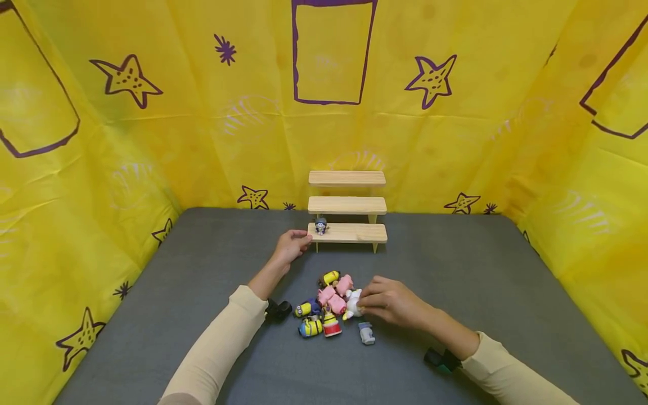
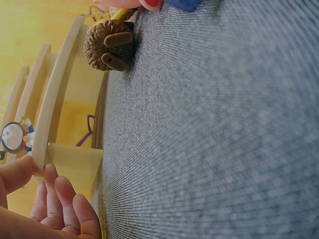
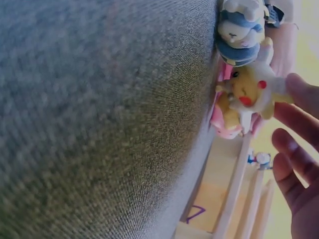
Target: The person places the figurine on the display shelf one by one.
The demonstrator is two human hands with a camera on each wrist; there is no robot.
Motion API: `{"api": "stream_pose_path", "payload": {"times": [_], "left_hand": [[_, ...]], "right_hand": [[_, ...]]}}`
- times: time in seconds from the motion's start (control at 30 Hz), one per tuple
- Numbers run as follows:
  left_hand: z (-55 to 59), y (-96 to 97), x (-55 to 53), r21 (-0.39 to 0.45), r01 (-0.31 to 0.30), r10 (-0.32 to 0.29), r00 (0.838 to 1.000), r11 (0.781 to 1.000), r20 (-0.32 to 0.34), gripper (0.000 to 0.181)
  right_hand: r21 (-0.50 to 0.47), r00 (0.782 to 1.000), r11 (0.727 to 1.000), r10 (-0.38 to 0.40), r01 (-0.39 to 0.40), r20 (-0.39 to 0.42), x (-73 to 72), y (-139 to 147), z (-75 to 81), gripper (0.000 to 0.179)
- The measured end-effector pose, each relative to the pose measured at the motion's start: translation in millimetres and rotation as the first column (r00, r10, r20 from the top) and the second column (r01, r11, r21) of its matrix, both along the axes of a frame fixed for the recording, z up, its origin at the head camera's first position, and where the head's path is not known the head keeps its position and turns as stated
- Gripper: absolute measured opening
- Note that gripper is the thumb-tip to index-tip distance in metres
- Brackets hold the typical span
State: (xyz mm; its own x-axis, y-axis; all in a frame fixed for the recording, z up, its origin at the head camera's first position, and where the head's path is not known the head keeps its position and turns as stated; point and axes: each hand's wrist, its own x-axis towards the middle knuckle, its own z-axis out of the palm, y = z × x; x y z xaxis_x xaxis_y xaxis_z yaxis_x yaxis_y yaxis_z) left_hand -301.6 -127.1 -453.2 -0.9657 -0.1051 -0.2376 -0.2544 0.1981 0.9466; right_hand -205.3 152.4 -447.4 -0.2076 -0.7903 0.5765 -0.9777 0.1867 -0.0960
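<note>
My left hand (image 1: 291,246) pinches the left end of the lowest step of a three-tier wooden stand (image 1: 354,232), thumb on top and fingers below. A small blue-and-white Doraemon figurine (image 1: 320,226) stands on that step beside the thumb. My right hand (image 1: 390,301) pinches a Pikachu figurine in a white costume (image 3: 254,89) between thumb and index finger, at the right side of a toy pile. Against it in the pile lie pink pig figurines (image 1: 336,304). A grey-blue figurine (image 1: 367,333) lies just nearer to me.
Several minion figurines (image 1: 311,327) lie at the pile's left and front, one in red (image 1: 331,325). At its back lies a figurine with brown bumpy hair (image 2: 107,45). The grey cloth tabletop (image 1: 430,253) is enclosed by yellow patterned curtains (image 1: 202,140).
</note>
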Motion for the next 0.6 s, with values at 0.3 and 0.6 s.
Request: {"api": "stream_pose_path", "payload": {"times": [0.3, 0.6], "left_hand": [[-0.5, 0.7, 0.1, 0.006, -0.006, 0.006, 1.0, 1.0, 0.006, 0.034], [-0.7, 0.0, -1.4, 0.0, -0.003, 0.003, 1.0, 1.0, 0.017, 0.035]], "right_hand": [[-0.05, 0.998, 0.999, -0.013, 0.016, 0.058, -3.4, 1.0, 0.3, 0.016], [-0.102, 0.943, 0.991, -0.044, 0.082, 0.331, -9.3, 6.1, 7.9, 0.009]]}}
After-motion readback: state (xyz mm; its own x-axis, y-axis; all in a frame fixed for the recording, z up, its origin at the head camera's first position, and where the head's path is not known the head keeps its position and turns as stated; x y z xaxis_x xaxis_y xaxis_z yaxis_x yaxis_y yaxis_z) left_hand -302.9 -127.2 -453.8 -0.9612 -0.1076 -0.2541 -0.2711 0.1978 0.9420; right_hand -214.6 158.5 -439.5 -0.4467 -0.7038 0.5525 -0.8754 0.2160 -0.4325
